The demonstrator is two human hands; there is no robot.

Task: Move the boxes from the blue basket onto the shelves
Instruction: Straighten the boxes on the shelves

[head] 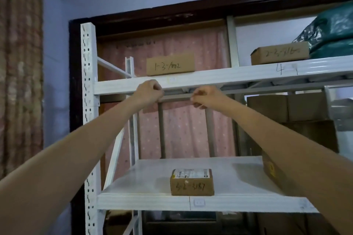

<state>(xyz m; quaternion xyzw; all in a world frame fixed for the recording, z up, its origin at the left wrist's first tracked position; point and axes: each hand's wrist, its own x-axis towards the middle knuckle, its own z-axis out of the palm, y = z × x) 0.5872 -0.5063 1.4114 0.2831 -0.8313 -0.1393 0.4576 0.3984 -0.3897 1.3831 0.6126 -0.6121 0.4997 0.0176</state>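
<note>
Three boxes are seen already set on the white shelves. On the upper shelf (pixel 229 77) a flat brown box (pixel 170 66) stands at the front edge, just above the two raised hands; further right on the same shelf a second box (pixel 279 55) is placed beside a green plastic sack (pixel 332 30). On the lower shelf (pixel 145 201) a small box (pixel 192 182) is set near the front, well apart from the hands.

The blue basket is not shown, so what is left to be moved cannot be counted; the task is judged to be partly done at the least.

Both hands are held up at the front beam of the upper shelf. The left hand (pixel 150 91) is curled into a clenched grip with nothing visibly held in it. The right hand (pixel 205 96) is likewise curled, fingertips drawn together; no box is grasped. It cannot be told whether the beam is touched.

Handwriting is read on the box fronts: "1-3-/802" on the upper left box, roughly "2-3-316" on the upper right one, and what seems "3-2-3187" on the small one, which also carries a printed label too blurred to be read. A "4" is marked on the upper beam.
</note>
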